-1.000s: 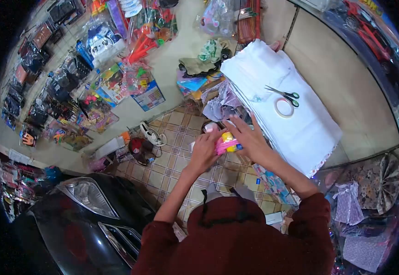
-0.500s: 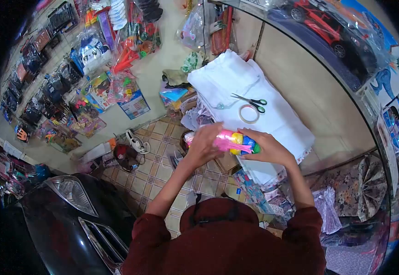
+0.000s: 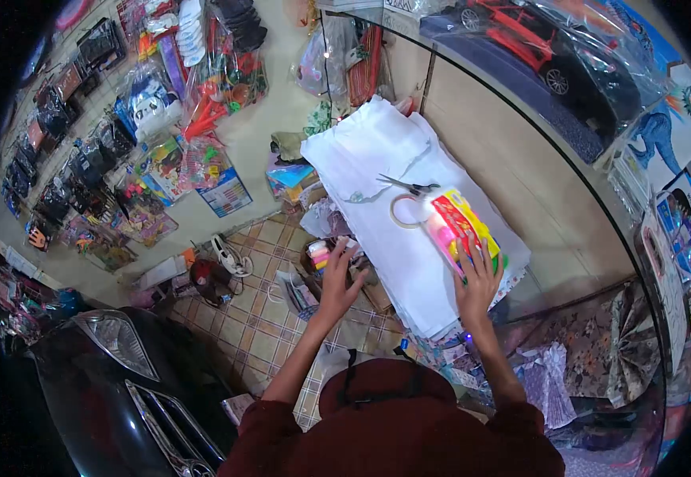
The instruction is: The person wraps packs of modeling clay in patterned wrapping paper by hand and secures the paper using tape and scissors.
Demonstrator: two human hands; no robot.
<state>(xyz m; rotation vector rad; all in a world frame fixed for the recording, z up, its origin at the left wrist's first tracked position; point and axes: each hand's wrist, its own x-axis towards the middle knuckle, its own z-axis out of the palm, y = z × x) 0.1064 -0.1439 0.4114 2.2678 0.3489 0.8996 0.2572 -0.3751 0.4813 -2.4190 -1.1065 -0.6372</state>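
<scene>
A clear packet of colourful pieces with a red and yellow label [image 3: 458,216] lies on a stack of white cloth or sheets [image 3: 409,278]. My right hand [image 3: 479,274] rests on its near end, fingers spread flat over the label. My left hand [image 3: 340,285] is empty with fingers apart, over the left side of the stack near a cardboard box [image 3: 375,292]. Beside that hand, a similar packet with pink, white and yellow pieces [image 3: 318,254] shows in the box area. Scissors [image 3: 409,185] and a roll of tape [image 3: 397,213] lie by the first packet, which partly covers them.
A glass-edged counter curves along the right, with a boxed red toy car [image 3: 520,40] on top. Goods in plastic bags hang on the left wall [image 3: 258,143]. A black vehicle front [image 3: 99,389] stands lower left on the tiled floor [image 3: 242,338].
The packet moved from between both hands to the right, onto the white stack, and turned label up. My left hand let go of it and dropped slightly; my right hand stayed with it.
</scene>
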